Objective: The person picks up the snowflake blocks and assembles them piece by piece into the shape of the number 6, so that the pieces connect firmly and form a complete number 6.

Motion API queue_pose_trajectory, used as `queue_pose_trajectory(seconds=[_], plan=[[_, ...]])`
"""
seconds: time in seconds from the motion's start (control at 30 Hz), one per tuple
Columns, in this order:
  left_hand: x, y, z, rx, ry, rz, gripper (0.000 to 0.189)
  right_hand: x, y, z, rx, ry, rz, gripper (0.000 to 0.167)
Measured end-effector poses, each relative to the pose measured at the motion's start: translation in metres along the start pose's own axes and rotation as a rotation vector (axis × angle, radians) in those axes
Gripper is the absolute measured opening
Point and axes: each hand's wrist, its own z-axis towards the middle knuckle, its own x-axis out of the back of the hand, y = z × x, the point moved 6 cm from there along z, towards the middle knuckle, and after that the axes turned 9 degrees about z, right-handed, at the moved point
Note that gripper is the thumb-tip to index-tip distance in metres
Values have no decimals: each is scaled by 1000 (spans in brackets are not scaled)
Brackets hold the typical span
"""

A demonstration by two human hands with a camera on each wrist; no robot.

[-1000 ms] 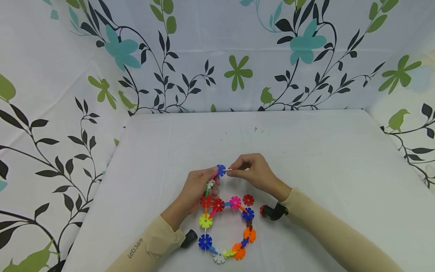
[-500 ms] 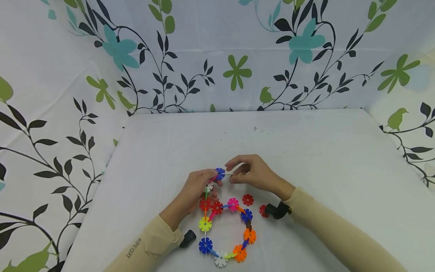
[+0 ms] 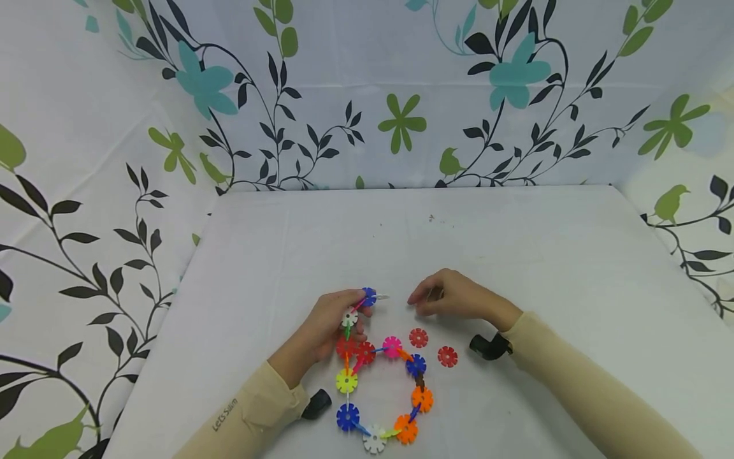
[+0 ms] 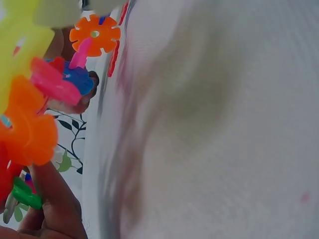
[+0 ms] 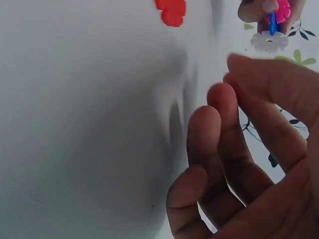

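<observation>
My left hand (image 3: pixel 328 322) pinches the upper end of a chain of interlocking flower discs, near a blue disc (image 3: pixel 369 296). A white disc (image 5: pixel 269 42) sticks out edge-on from that blue disc. Beside it, in the right wrist view, a pink disc (image 5: pixel 284 10) lies under the left fingertips. Below the hand the chain joins a ring of linked discs, including a yellow disc (image 3: pixel 346 380) and an orange disc (image 3: pixel 422 400). Apart from the chain, my right hand (image 3: pixel 461 296) hovers with loosely bent fingers and holds nothing.
Two loose red discs, a nearer one (image 3: pixel 448 357) and a farther one (image 3: pixel 418 338), lie on the white table (image 3: pixel 550 255) right of the ring. Black wrist cameras, left (image 3: pixel 317 404) and right (image 3: pixel 490 347), sit by the sleeves. A patterned cloth (image 3: pixel 344 64) hangs behind.
My right hand has let go of the white disc and drawn away to the right. The white disc stays on the blue one. The left hand has hardly moved.
</observation>
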Motion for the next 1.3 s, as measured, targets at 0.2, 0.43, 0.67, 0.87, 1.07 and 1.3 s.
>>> queue_pose_trajectory(seconds=[0.2, 0.43, 0.67, 0.87, 1.07, 1.3], plan=[[3, -4, 2, 47, 21, -17, 33, -10, 3, -4, -16, -102, -15, 19], [4, -6, 3, 81, 35, -88, 30, -16, -3, -9, 6, -120, -113, 23], [4, -7, 2, 103, 28, -132, 30, -21, -3, -11, 3, -106, -177, 27], [3, -8, 2, 100, 10, -139, 37, -24, -4, -11, -10, -85, -203, 27], [2, -11, 4, 115, 18, -87, 44, -25, -8, -12, 10, -95, -202, 25], [2, -12, 4, 123, 29, -58, 43, -23, -8, -7, 38, -116, -141, 17]])
